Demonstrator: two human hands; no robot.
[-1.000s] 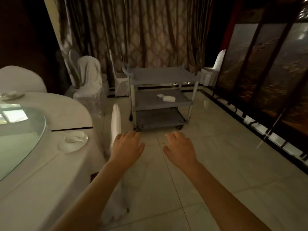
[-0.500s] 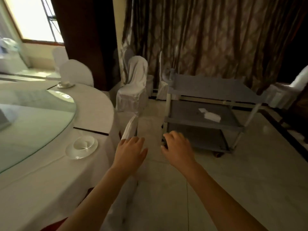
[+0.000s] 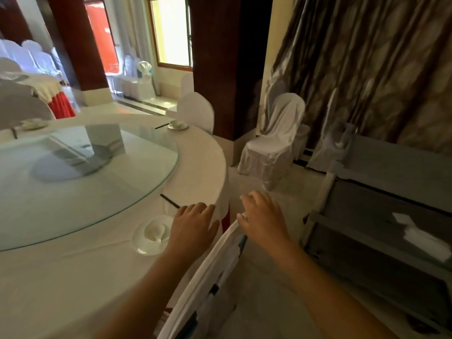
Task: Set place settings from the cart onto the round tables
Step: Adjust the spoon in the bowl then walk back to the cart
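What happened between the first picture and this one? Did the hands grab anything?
The head turned left: the grey cart slid to the right edge, and the round table now fills the left. The right hand came to the top edge of the white-covered chair back; whether it grips is unclear. The left hand hovers open by the bowl and saucer, holding nothing. The place settings stayed put.

I see a banquet hall: a round counter (image 3: 200, 172) with glass turntable (image 3: 85, 179), white-covered chairs (image 3: 274, 140), heavy curtains (image 3: 367, 69), a service cart (image 3: 391, 216).
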